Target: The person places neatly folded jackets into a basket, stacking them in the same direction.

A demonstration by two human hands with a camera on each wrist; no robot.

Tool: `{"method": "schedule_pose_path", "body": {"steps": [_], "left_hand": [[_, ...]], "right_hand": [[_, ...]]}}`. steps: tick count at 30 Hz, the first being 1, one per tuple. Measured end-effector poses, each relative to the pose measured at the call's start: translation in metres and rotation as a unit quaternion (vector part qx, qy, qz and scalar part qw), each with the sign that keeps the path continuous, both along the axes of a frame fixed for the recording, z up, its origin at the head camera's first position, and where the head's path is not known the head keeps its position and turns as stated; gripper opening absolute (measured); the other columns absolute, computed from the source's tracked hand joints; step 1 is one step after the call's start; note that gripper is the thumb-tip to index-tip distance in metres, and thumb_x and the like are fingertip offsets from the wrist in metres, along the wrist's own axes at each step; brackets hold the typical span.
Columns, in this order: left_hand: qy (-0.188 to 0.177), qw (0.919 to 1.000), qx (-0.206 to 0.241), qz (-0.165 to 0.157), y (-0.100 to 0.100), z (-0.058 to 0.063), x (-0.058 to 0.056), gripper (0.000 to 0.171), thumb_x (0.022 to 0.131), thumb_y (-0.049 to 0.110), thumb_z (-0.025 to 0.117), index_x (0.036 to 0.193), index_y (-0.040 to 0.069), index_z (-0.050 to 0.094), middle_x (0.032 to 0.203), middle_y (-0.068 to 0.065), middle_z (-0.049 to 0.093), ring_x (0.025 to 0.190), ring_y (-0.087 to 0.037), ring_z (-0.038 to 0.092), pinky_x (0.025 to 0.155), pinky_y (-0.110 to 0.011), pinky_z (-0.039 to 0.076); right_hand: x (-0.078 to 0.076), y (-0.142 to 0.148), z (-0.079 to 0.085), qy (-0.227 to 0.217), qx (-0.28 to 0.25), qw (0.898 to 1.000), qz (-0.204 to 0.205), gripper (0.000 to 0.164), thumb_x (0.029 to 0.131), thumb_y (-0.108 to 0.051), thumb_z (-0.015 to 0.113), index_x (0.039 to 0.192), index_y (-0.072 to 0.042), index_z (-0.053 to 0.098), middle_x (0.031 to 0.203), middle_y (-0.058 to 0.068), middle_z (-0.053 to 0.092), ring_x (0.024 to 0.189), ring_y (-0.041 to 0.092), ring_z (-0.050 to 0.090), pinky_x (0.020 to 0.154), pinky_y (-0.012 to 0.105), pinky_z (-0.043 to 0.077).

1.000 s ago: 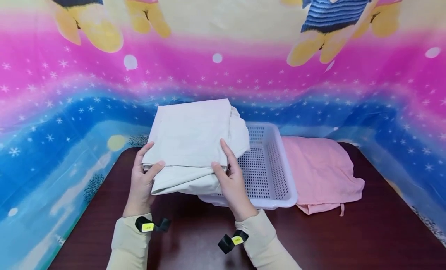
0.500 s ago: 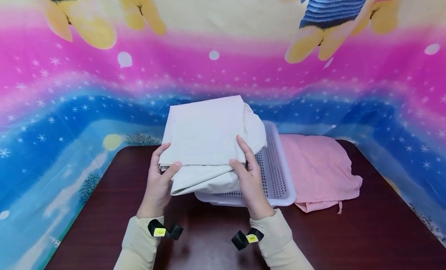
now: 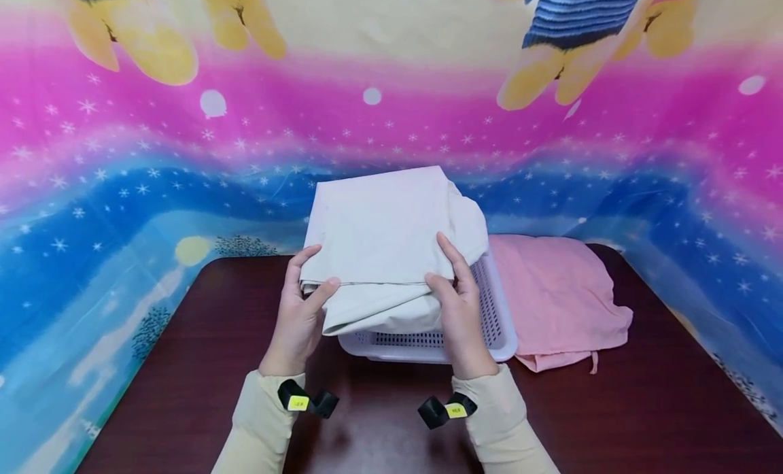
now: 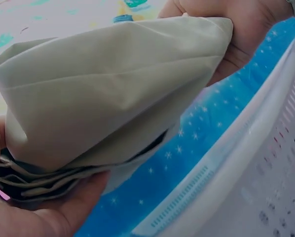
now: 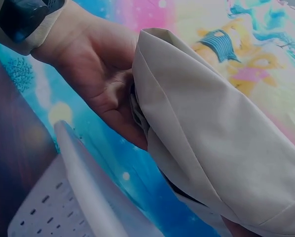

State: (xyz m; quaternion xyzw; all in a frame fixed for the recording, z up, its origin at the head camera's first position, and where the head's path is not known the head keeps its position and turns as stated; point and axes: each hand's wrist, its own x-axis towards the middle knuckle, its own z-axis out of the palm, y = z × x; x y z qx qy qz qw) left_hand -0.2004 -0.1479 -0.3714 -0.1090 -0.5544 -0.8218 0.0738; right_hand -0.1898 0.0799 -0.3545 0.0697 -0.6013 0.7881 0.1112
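A folded off-white cloth garment (image 3: 379,232), thick with several layers, is held up above a pale lavender plastic basket (image 3: 498,317). My left hand (image 3: 300,317) grips its near left corner, thumb on top and fingers at the side and underneath. At the near right corner my right hand (image 3: 459,311) grips it the same way. In the left wrist view the stacked fold edges of the garment (image 4: 113,94) show beside the left thumb. The garment hides most of the basket's inside. In the right wrist view the garment (image 5: 211,133) covers part of the fingers.
A folded pink cloth (image 3: 559,300) with a short string lies on the table right of the basket, against its side. The dark brown table (image 3: 196,351) extends left and in front. A printed curtain (image 3: 342,120) hangs behind and at both sides.
Both hands have moved to the right with the off-white garment, from left of the basket to above it. The grip looks the same. The basket and pink cloth stay in place.
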Motion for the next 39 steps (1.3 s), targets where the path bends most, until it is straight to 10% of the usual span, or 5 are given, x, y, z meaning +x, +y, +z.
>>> {"method": "schedule_pose_path", "body": {"steps": [9, 16, 25, 39], "left_hand": [[-0.034, 0.9993, 0.006, -0.012, 0.016, 0.005, -0.010, 0.060, 0.098, -0.003, 0.059, 0.148, 0.021, 0.038, 0.146, -0.008, 0.041, 0.121, -0.023, 0.053, 0.082, -0.027, 0.056], [-0.055, 0.9982, -0.018, -0.013, 0.022, 0.003, -0.014, 0.059, 0.097, -0.005, 0.061, 0.146, 0.019, 0.039, 0.145, -0.011, 0.041, 0.123, -0.026, 0.051, 0.082, -0.028, 0.057], [-0.074, 0.9955, -0.051, -0.031, 0.027, -0.003, -0.020, 0.058, 0.097, -0.003, 0.062, 0.146, 0.016, 0.037, 0.147, -0.014, 0.039, 0.121, -0.026, 0.049, 0.082, -0.028, 0.053], [-0.081, 0.9897, -0.101, -0.061, 0.028, -0.013, -0.024, 0.056, 0.100, 0.000, 0.059, 0.147, 0.017, 0.033, 0.144, -0.014, 0.041, 0.110, -0.023, 0.058, 0.078, -0.032, 0.056]], "right_hand": [[-0.004, 0.014, 0.003, -0.018, -0.021, 1.000, -0.011, 0.061, 0.098, -0.002, 0.051, 0.151, -0.034, 0.049, 0.158, -0.014, 0.032, 0.136, 0.009, 0.041, 0.106, 0.029, 0.039], [-0.002, 0.024, 0.005, -0.038, 0.001, 0.999, -0.024, 0.060, 0.098, -0.003, 0.051, 0.147, -0.038, 0.053, 0.153, -0.014, 0.037, 0.095, 0.014, 0.057, 0.083, 0.025, 0.050], [-0.006, 0.031, 0.003, -0.051, 0.027, 0.997, -0.042, 0.062, 0.096, -0.001, 0.050, 0.147, -0.037, 0.053, 0.159, -0.015, 0.030, 0.134, 0.009, 0.037, 0.091, 0.029, 0.043], [-0.017, 0.037, -0.009, -0.115, 0.060, 0.989, -0.068, 0.062, 0.093, -0.003, 0.051, 0.146, -0.034, 0.055, 0.163, -0.010, 0.027, 0.145, 0.006, 0.022, 0.109, 0.035, 0.031]]}}
